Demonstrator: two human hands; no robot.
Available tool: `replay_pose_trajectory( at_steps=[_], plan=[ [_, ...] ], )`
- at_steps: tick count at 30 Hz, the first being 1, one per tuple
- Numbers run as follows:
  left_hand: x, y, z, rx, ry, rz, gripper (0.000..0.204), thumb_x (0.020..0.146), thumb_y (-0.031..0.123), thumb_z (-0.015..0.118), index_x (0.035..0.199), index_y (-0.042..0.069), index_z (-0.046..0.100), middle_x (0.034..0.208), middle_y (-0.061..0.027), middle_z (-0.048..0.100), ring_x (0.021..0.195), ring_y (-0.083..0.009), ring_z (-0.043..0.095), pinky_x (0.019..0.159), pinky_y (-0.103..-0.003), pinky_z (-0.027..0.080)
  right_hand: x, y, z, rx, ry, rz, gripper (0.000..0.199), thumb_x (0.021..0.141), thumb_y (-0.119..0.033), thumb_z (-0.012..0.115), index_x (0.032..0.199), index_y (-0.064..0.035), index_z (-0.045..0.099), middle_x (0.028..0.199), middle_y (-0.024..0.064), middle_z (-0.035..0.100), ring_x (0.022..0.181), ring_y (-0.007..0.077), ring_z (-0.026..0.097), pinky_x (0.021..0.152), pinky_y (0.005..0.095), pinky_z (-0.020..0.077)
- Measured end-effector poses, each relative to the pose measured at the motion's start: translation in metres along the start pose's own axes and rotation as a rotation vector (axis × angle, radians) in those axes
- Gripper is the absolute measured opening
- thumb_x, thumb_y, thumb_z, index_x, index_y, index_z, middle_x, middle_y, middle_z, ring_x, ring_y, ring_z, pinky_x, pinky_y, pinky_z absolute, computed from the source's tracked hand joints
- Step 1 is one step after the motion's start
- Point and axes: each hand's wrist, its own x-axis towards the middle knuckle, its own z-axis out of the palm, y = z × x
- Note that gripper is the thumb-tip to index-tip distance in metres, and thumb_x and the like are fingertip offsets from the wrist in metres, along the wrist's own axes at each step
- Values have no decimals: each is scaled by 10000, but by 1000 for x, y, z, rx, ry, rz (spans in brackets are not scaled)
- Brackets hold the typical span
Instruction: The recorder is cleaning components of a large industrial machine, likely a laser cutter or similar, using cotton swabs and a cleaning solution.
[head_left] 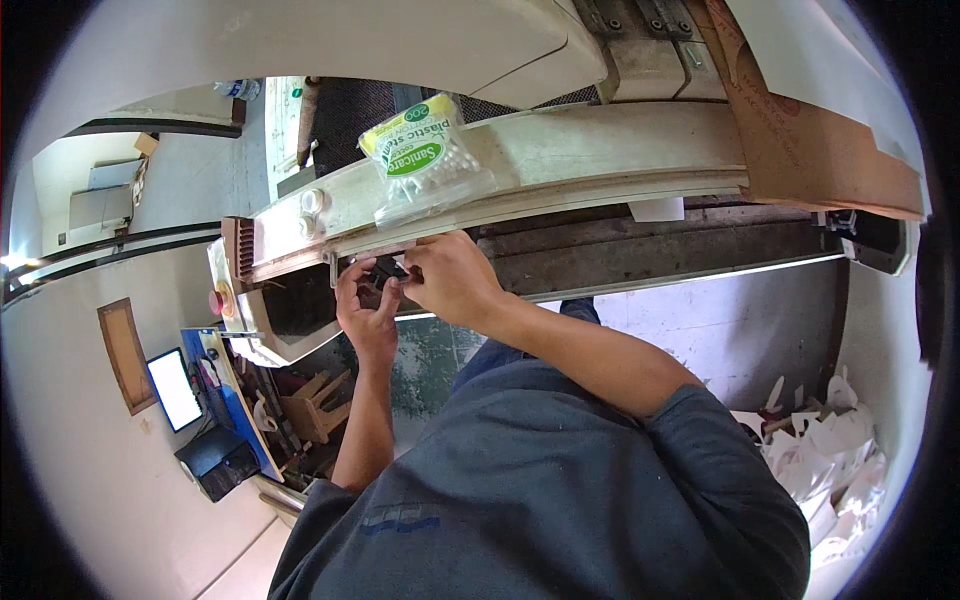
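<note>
Both hands meet at a small black part [388, 270] just below the machine's pale front beam [580, 165]. My left hand [368, 312] has its thumb and fingers closed on the part from the left. From the right, my right hand [452, 276] grips it with bent fingers, the back of the hand uppermost. Whether the part is loose or fixed to the machine I cannot tell, as the fingers cover much of it. A clear plastic bag of cotton swabs [425, 165] lies on the beam just beyond my hands.
Two white round knobs [312, 212] sit at the beam's left end, and a red button [216, 302] is further left. Brown cardboard [800, 150] hangs at the right. A lit monitor [175, 388] stands at lower left; white scraps [825, 460] are heaped at lower right.
</note>
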Motion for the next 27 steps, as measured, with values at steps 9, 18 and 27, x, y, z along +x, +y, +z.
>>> replay_pose_trajectory(
  at_steps=[9,18,27],
  plan=[
    [-1,-2,3,39,12,-21,433,903,126,909,1291,49,735,1231,-53,679,971,-134,627,884,-314,539,1,5,2,19,-20,24,180,767,-164,828,859,-16,784,945,192,755,918,430,722,858,520,573],
    [-1,10,2,47,35,-74,459,848,69,877,1286,72,741,1195,-78,717,1018,-187,640,933,-334,533,1,0,0,98,-78,102,206,762,-140,825,909,3,809,887,175,771,831,373,759,803,462,594],
    [-2,23,1,154,44,-20,445,833,122,887,1253,75,749,1198,-68,771,1051,-240,631,1039,-399,503,5,-10,-11,63,-171,168,179,785,-93,810,940,-4,823,876,154,782,807,329,777,772,419,602]
  ],
)
